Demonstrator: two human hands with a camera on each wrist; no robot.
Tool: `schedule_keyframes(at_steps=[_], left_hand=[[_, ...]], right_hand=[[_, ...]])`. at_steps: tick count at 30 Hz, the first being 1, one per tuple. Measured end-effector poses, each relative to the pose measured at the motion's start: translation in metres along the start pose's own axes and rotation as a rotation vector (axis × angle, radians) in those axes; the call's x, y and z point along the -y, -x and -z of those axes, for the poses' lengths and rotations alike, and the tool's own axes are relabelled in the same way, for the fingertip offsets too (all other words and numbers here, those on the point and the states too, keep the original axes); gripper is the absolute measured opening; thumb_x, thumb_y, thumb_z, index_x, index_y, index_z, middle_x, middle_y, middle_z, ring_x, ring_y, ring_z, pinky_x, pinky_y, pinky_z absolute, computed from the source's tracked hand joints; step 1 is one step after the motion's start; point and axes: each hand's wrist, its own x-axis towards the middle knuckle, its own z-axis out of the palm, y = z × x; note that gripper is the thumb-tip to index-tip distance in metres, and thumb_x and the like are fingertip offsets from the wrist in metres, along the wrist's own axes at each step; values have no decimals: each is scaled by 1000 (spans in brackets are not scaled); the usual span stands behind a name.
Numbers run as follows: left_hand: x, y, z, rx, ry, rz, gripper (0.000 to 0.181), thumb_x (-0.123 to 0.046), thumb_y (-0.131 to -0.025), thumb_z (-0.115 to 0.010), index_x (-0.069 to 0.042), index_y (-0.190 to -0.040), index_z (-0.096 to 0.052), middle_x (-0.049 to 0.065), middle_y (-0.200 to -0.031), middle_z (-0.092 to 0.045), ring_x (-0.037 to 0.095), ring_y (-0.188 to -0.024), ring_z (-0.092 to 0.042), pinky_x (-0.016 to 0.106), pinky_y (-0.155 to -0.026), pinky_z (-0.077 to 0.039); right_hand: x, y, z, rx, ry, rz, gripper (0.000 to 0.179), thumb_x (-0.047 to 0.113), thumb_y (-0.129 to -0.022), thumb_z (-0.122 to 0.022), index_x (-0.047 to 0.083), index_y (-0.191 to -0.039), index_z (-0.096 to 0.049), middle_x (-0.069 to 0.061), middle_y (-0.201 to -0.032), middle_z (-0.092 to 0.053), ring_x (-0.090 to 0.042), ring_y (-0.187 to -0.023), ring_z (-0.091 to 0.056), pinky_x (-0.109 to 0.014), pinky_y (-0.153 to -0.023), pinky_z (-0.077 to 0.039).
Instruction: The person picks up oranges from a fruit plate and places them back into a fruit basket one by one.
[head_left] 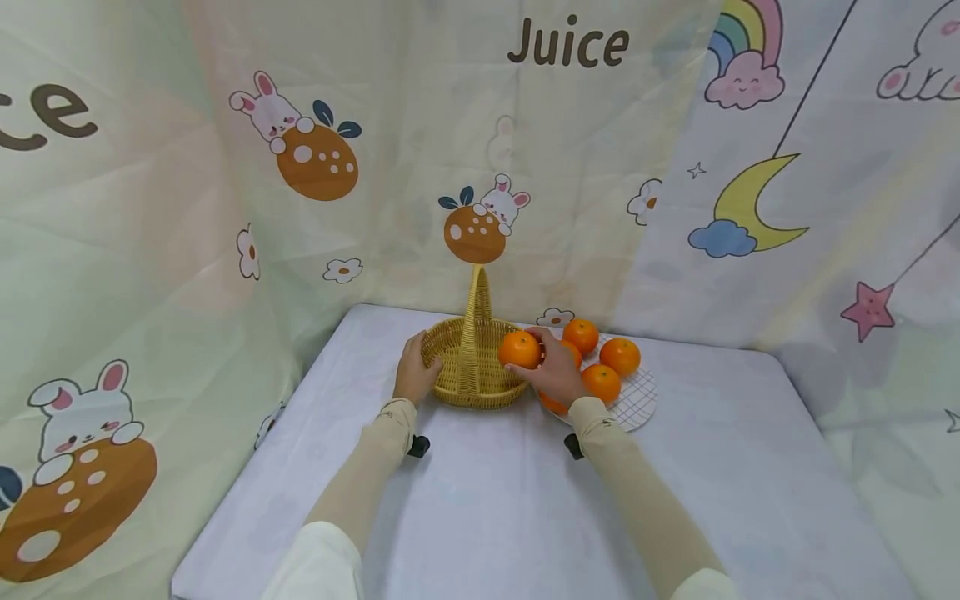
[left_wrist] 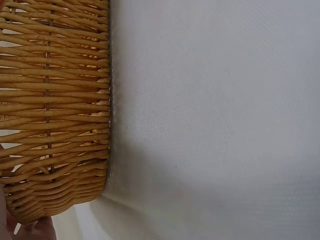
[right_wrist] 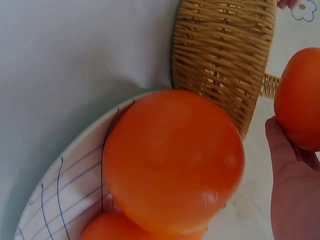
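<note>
A woven wicker basket (head_left: 480,401) with a tall arched handle stands on the table. My left hand (head_left: 416,371) holds the basket's left side, thumb over the rim; in the left wrist view, fingers (left_wrist: 37,230) show by the wicker wall. Between thumb and fingers, my right hand (head_left: 557,372) grips an orange (head_left: 519,349) at the basket's right rim. In the right wrist view this held orange (right_wrist: 302,100) is up off the plate. Several more oranges (head_left: 602,383) lie on a white plate (head_left: 640,403) with a grid pattern, right of the basket and partly behind my right hand.
A white cloth covers the table (head_left: 495,517). Behind it hangs a printed curtain (head_left: 420,125) with rabbits, fruit and a moon. Plate and basket stand close side by side, with the basket handle (head_left: 477,292) rising over its middle.
</note>
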Motion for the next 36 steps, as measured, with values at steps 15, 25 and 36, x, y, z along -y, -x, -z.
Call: schedule_keyframes(at_steps=[15, 25, 36], left_hand=[[-1, -2, -3, 5, -30, 23, 66, -17, -80, -57, -7, -136, -25, 11, -134, -30, 25, -122, -31, 38, -101, -27], [-1, -1, -1, 14, -33, 44, 67, -17, -80, -58, -5, -136, -25, 13, -134, -29, 27, -122, -31, 40, -101, -27], [1, -1, 0, 2, -38, 34, 67, -21, -79, -56, -6, -136, -25, 12, -134, -30, 26, -121, -32, 39, -100, -28]], right_hand=[[-5, -12, -31, 57, 179, -5, 80, 58, -56, -69, 21, -120, -38, 4, -110, -49, -14, -92, -49, -35, -83, -44], [-1, -15, -48, 118, 278, -4, 80, 56, -57, -70, 19, -121, -39, 2, -111, -47, -17, -94, -47, -37, -81, -44], [3, -20, -52, 157, 419, 16, 78, 61, -54, -68, 22, -118, -46, 5, -109, -49, -15, -92, -46, -33, -80, -44]])
